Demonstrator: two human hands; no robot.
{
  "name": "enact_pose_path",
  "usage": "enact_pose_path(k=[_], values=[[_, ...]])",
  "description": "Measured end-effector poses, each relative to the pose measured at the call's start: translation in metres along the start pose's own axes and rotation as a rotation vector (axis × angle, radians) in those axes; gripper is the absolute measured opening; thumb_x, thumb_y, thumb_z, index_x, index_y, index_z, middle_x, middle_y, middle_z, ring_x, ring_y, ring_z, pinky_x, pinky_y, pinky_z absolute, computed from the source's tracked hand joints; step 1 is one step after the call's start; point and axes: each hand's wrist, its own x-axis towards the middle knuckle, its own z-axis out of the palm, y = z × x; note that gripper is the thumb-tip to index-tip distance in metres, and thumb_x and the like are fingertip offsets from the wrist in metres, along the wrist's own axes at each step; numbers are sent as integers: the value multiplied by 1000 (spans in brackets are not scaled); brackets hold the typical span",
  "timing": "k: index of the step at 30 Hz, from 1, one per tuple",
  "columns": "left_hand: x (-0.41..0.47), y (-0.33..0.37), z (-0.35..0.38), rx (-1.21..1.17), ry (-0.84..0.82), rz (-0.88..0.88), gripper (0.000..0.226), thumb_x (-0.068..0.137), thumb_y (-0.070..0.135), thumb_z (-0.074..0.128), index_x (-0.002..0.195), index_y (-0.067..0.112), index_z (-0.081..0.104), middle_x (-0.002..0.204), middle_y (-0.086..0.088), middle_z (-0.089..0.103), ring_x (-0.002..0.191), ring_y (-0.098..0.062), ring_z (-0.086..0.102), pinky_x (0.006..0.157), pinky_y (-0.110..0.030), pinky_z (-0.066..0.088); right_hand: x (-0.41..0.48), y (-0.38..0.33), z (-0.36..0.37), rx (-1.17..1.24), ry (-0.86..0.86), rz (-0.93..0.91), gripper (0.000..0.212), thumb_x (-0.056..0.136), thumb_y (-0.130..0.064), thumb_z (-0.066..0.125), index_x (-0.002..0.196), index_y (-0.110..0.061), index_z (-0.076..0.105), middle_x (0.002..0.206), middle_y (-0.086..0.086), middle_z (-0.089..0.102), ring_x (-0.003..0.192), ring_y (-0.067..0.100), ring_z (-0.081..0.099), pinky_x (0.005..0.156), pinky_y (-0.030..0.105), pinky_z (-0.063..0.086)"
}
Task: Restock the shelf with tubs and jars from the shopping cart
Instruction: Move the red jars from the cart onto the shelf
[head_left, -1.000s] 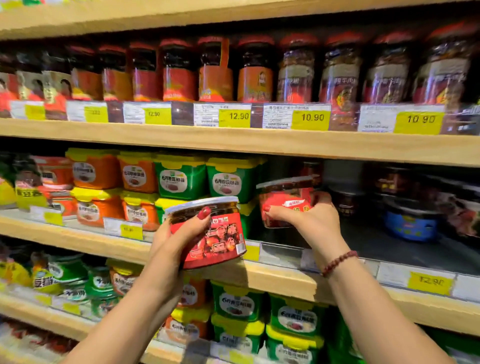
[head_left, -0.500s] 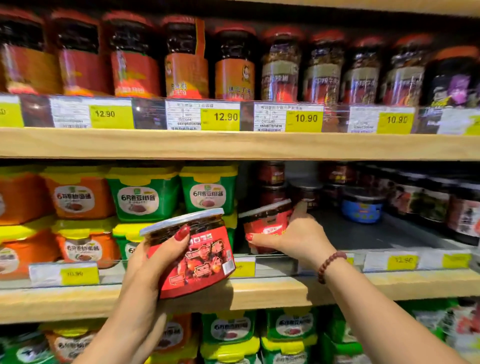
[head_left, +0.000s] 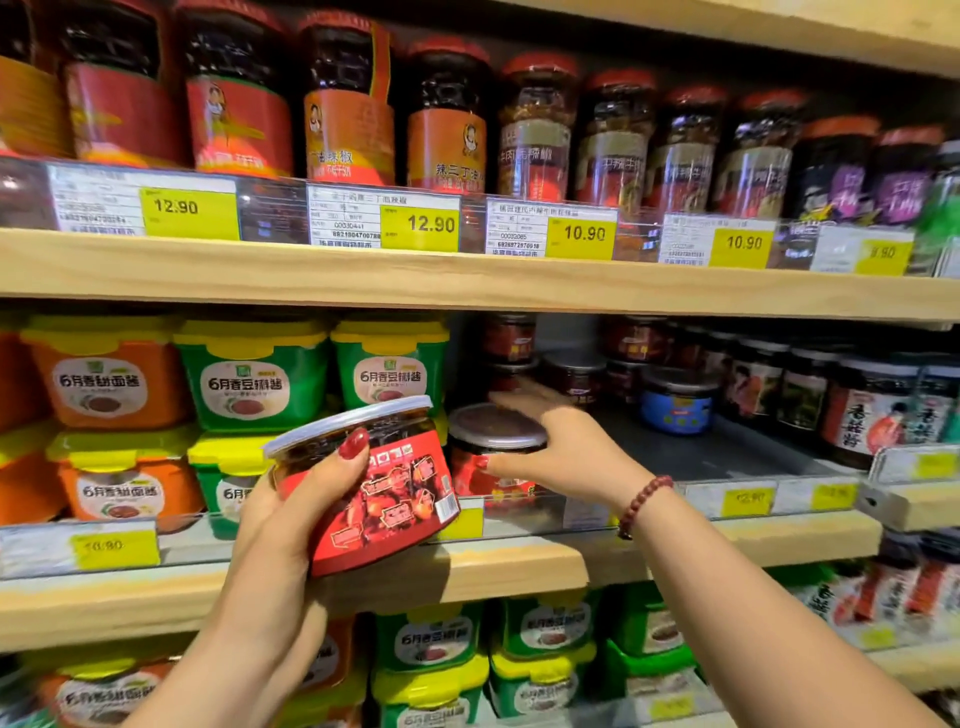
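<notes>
My left hand grips a red-labelled tub with a clear lid, tilted, in front of the middle shelf's front edge. A second red tub stands upright on the middle shelf just behind the price rail. My right hand is wrapped round its right side, with the thumb on its front and the fingers reaching behind it. The dark shelf floor to the right of that tub is bare.
Green tubs and orange tubs are stacked left of the gap. Small red jars and a blue tub sit at the back, with dark jars on the right. Tall jars fill the upper shelf.
My right hand has brought its tub from tilted to upright and down onto the middle shelf. My left hand still holds its tub at about the same place.
</notes>
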Motion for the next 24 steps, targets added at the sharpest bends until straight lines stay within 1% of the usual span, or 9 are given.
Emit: enact_pose_path(k=[5, 7, 8, 9, 12, 16, 19, 22, 24], values=[[-22, 6, 2, -509, 110, 156, 43, 98, 1, 26, 130, -22, 11, 142, -42, 20, 138, -34, 28, 95, -22, 19, -4, 2, 1, 40, 35, 22, 51, 76, -39, 75, 123, -21, 65, 125, -7, 65, 114, 3, 57, 99, 24, 46], [-19, -3, 8, -728, -1, 66, 41, 99, 0, 32, 136, -17, 29, 113, -45, 53, 114, -27, 59, 83, -24, 42, -8, 3, -2, -11, 97, 34, 50, 72, -44, 76, 118, -24, 69, 120, -9, 67, 112, 5, 60, 96, 31, 50], [-27, 5, 15, -724, -4, 12, 40, 97, 3, 43, 135, -7, 41, 91, -35, 66, 88, -21, 70, 61, -23, 52, -10, 4, -2, -36, 128, 44, 49, 71, -47, 76, 115, -26, 70, 117, -11, 68, 110, 6, 61, 93, 33, 51], [-23, 7, 18, -751, 89, 21, 45, 87, 11, 61, 129, 3, 51, 85, -23, 72, 72, -20, 72, 52, -26, 55, -13, 5, -2, -46, 151, 57, 48, 70, -49, 75, 113, -28, 71, 116, -12, 69, 108, 6, 61, 91, 34, 52], [-20, 2, 23, -811, 134, 93, 72, 46, 35, 88, 105, 5, 60, 92, -17, 71, 61, -13, 70, 48, -20, 52, -17, 7, 0, -42, 168, 36, 50, 71, -54, 73, 115, -30, 70, 116, -14, 68, 108, 6, 60, 90, 34, 52], [-16, 8, 32, -912, 112, 174, 65, 58, 27, 77, 117, 7, 58, 91, -12, 73, 72, -19, 72, 54, -25, 54, -22, 11, -10, 69, 93, 8, 54, 75, -42, 76, 124, -24, 63, 124, -9, 64, 110, 2, 56, 92, 21, 47], [-13, 6, 36, -920, 114, 193, 72, 51, 26, 81, 117, 9, 58, 96, -14, 73, 77, -24, 72, 59, -30, 56, -37, 12, -17, 79, 232, -42, 48, 76, -36, 75, 122, -29, 63, 119, -16, 61, 116, 2, 50, 97, 21, 40], [-7, 13, 42, -908, 105, 205, 77, 49, 31, 82, 118, 9, 57, 99, -17, 72, 82, -28, 71, 63, -34, 56, -59, 2, -20, 407, 397, -123, 29, 82, -20, 73, 109, -29, 69, 106, -18, 69, 105, -5, 60, 91, 15, 44], [-4, 18, 49, -907, 86, 232, 74, 53, 28, 83, 119, 7, 56, 102, -20, 70, 84, -30, 71, 64, -34, 56, -72, -7, -21, 606, 378, -181, 25, 83, -10, 71, 105, -22, 72, 101, -11, 73, 99, 1, 66, 89, 22, 52]])
